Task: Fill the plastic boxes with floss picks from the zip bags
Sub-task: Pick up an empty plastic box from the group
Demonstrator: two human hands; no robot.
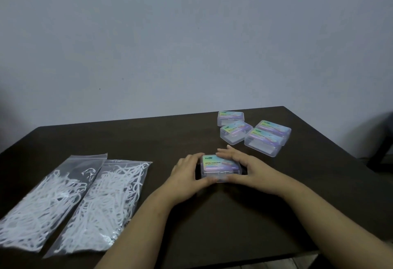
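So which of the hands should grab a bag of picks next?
Probably the left hand: the zip bags lie on its side of the table. The right hand can keep holding the box.

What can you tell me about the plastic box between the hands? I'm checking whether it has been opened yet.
The plastic box is small, rectangular and clear, with rounded corners and an iridescent label on its lid that reads "Dental Floss Picks". It lies flat on the dark table, lid closed, in front of four similar boxes. The left hand holds its left end and the right hand its right end and far edge, with both thumbs on its near side. Whether anything is inside cannot be told.
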